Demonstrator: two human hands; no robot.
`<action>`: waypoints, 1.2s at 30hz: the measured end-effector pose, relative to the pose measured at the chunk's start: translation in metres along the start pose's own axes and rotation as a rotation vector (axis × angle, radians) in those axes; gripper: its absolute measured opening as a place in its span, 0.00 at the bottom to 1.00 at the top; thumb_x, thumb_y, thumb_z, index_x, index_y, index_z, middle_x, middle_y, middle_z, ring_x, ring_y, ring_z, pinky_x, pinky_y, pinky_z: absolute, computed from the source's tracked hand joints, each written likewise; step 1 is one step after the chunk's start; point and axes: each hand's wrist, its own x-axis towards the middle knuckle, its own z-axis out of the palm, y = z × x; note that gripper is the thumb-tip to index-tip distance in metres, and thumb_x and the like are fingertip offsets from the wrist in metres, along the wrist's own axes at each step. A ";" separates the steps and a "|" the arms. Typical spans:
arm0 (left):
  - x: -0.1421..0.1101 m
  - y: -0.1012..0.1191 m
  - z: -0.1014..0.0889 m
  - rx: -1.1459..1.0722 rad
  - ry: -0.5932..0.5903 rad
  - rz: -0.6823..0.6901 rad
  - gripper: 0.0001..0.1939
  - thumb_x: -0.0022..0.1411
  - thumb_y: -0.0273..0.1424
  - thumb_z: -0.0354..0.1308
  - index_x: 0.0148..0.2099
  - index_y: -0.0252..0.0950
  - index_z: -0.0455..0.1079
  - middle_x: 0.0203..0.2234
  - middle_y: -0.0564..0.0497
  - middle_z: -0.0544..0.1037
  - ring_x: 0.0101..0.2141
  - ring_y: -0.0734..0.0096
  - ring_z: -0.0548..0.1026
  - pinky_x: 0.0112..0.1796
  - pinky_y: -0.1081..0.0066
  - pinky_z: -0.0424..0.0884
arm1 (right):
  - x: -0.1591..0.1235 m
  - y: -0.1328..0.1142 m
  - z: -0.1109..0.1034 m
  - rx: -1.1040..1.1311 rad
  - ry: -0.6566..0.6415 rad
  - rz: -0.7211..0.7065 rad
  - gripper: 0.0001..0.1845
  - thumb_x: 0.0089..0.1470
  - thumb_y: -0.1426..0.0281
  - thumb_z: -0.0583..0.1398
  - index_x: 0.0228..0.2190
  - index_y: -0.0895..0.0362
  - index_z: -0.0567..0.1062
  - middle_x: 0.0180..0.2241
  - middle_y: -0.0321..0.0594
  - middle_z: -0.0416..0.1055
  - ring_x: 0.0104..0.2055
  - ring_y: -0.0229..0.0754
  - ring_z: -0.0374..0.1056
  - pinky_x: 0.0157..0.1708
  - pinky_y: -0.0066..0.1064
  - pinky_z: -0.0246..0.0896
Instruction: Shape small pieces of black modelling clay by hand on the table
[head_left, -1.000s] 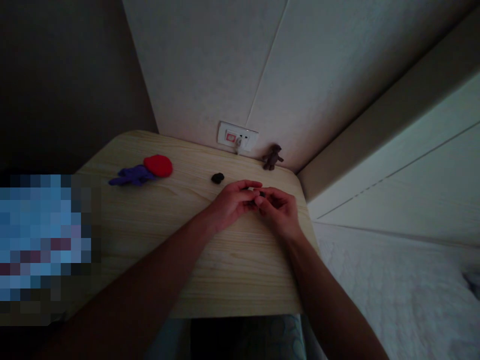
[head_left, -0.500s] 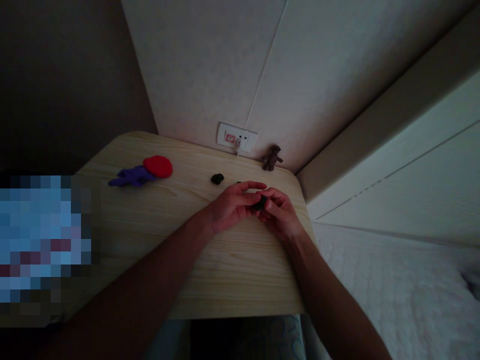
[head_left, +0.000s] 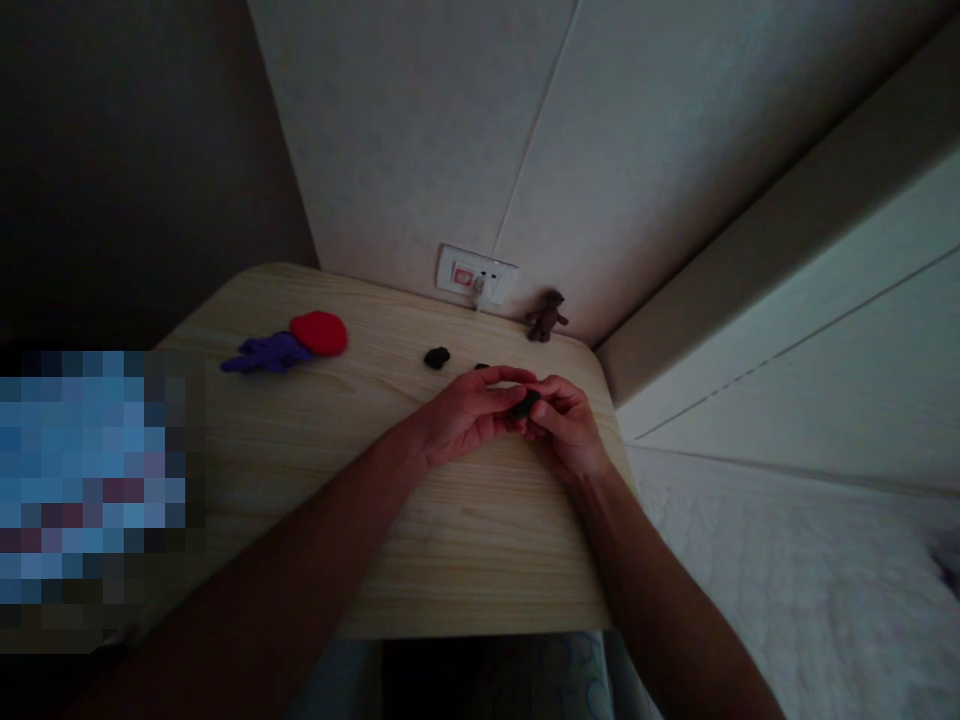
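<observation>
Between my two hands is a small lump of black modelling clay [head_left: 526, 404]. My left hand [head_left: 476, 412] pinches it from the left with thumb and fingers, and my right hand [head_left: 564, 420] presses it from the right with the thumb. Both hands are closed on it, just above the table. Behind my left hand a second black piece [head_left: 481, 367] is mostly hidden by the fingers. Farther left a loose black clay lump [head_left: 436, 357] lies on the table. A small brown bear-like figure [head_left: 547, 316] stands upright near the wall.
The wooden table [head_left: 375, 560] meets the wall at the back. At its left lie a red flattened clay piece [head_left: 319, 333] and a purple clay piece [head_left: 268, 352], touching. A socket plate [head_left: 477, 274] with a plug is on the wall. A white quilted surface [head_left: 750, 570] lies at right.
The fingers have shifted slightly around the black clay, and a little more of it shows. The hands stay in nearly the same place; the view has moved very slightly.
</observation>
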 end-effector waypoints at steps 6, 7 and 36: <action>0.000 0.001 0.001 0.037 -0.005 0.006 0.22 0.50 0.31 0.76 0.46 0.31 0.75 0.31 0.46 0.83 0.29 0.66 0.81 0.34 0.68 0.72 | 0.000 -0.002 0.001 0.017 -0.026 0.030 0.24 0.38 0.53 0.77 0.29 0.54 0.75 0.21 0.30 0.74 0.18 0.31 0.63 0.18 0.23 0.56; 0.000 0.001 0.000 0.048 -0.010 0.000 0.23 0.50 0.31 0.77 0.46 0.31 0.75 0.31 0.46 0.83 0.29 0.66 0.81 0.34 0.68 0.72 | 0.000 -0.003 0.001 0.029 -0.020 0.036 0.23 0.38 0.54 0.77 0.28 0.54 0.75 0.21 0.29 0.73 0.18 0.30 0.62 0.18 0.23 0.56; 0.005 0.004 0.000 0.005 0.203 0.111 0.19 0.51 0.16 0.67 0.47 0.30 0.74 0.34 0.45 0.83 0.35 0.68 0.80 0.37 0.69 0.74 | -0.003 -0.007 0.006 -0.336 0.085 -0.175 0.24 0.42 0.63 0.76 0.42 0.52 0.82 0.26 0.33 0.75 0.23 0.35 0.64 0.24 0.30 0.64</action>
